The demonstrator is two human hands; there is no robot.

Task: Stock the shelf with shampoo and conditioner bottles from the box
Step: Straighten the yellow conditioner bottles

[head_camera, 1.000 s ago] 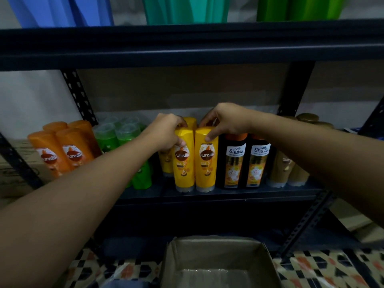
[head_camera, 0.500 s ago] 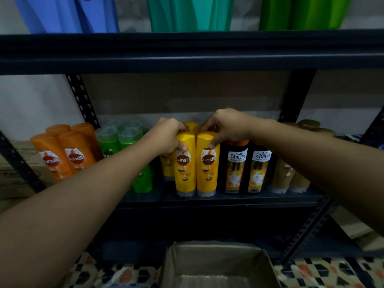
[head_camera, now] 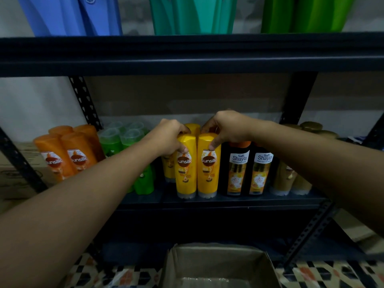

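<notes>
shelf [head_camera: 207, 201] row packed, btls touching | free: above caps | upper shelf [head_camera: 187, 57] overhead

a small shop's stockroom corner

it looked like a shop: a dark metal shelf [head_camera: 187, 201] held toiletries grouped by brand, orange bottles [head_camera: 62, 154], green bottles [head_camera: 124, 142], yellow bottles [head_camera: 208, 169] and black bottles [head_camera: 236, 169], labels facing out. an open cardboard box [head_camera: 218, 265] sat on the patterned tile floor [head_camera: 332, 275] below.
</notes>
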